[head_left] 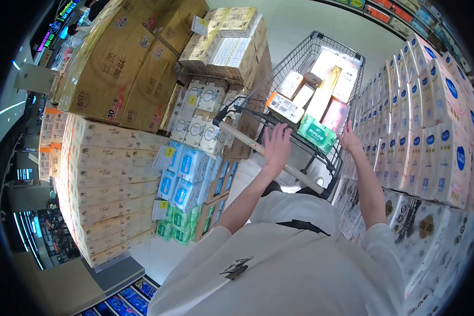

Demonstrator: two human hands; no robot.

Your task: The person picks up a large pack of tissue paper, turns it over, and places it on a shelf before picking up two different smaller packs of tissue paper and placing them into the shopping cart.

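Stacked boxes (118, 176) on the left, tissue packs (405, 131) on the right. Shopping cart (337, 43) between, loaded. Green pack (317, 135) is in its handle end. Left hand (277, 146): fingers spread, gripping nothing, wrist over the handle (242, 138). Right hand (349, 140): beside green pack, can't tell if gripping.

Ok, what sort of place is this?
Probably a supermarket: there's a loaded shopping cart, cartons stacked high beside it, and what look like price tags on the goods.
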